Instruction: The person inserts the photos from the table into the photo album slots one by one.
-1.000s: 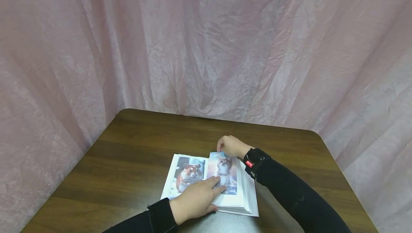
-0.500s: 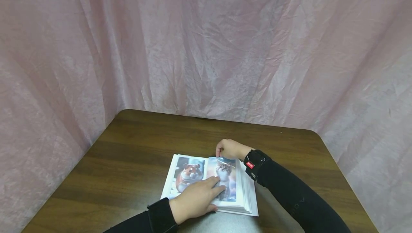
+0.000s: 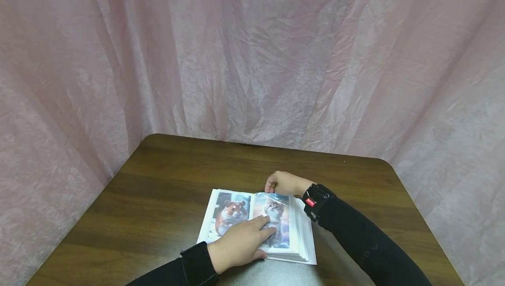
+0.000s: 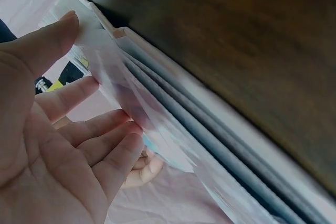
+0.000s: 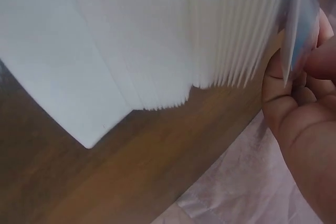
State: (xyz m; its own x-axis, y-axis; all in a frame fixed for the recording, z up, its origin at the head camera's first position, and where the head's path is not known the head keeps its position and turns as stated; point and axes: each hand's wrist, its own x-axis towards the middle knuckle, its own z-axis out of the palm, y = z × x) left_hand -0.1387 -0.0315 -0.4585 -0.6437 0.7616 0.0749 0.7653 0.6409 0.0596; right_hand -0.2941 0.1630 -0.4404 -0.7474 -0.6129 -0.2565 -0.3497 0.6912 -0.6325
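A photo album (image 3: 296, 246) lies open on the wooden table. A hamster picture (image 3: 232, 211) fills its left page; a kitten photo (image 3: 276, 209) sits in the clear sleeve on the right page. My left hand (image 3: 238, 242) rests on the album with fairly straight fingers, its fingertips over the kitten photo. At the top edge of that right page, my right hand (image 3: 287, 184) pinches the page (image 5: 290, 40) between thumb and curled fingers. Blue of the photo shows there in the right wrist view. Part of the hamster picture is hidden by my left hand.
The brown table (image 3: 165, 172) surrounds the album, with rounded far corners. Pink curtain (image 3: 252, 58) hangs behind and along both sides. Many album pages (image 5: 157, 51) stand fanned at their edges in the right wrist view.
The kitten photo has slid down into the sleeve, its top edge now level with the page. My right hand came down slightly with it, then shifted a little right; my left hand stayed.
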